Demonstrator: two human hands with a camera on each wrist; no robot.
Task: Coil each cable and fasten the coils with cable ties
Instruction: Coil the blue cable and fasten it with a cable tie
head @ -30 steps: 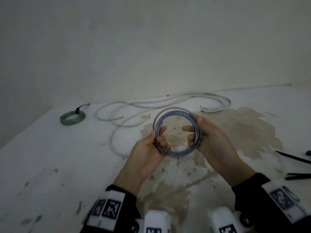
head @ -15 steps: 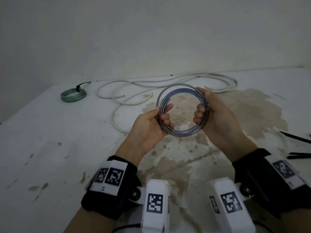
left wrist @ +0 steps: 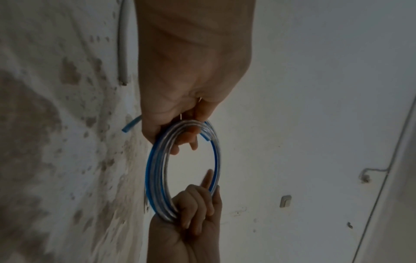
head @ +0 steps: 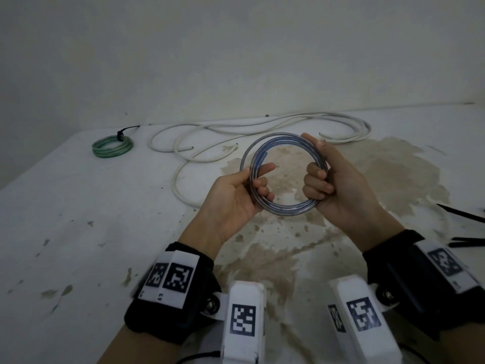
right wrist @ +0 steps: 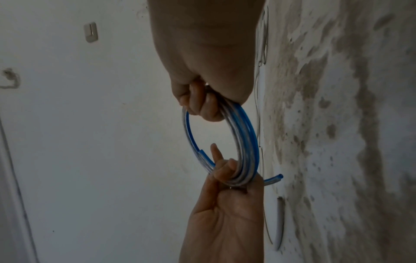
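A coil of clear-and-blue cable [head: 282,139] is held up above the stained white table [head: 78,219], several turns wound into one ring. My left hand [head: 256,179] grips its left side with thumb and curled fingers. My right hand [head: 319,179] has its fingers curled round the right side. Seen from the left wrist, the coil [left wrist: 155,170] hangs edge-on from my left hand [left wrist: 186,135], one blue cable end [left wrist: 131,125] poking out. In the right wrist view my right hand [right wrist: 203,105] clasps the coil [right wrist: 247,135] from above.
A green coil [head: 112,147] with a black tie lies at the table's far left. Loose white cable [head: 236,130] sprawls along the back by the wall. Black cable ties [head: 464,227] lie at the right edge. A brown stain [head: 380,174] covers the middle.
Both hands with the coil have shifted slightly in the view as the head tilted down. My right fingers have curled tighter round the ring; the left grip is unchanged.
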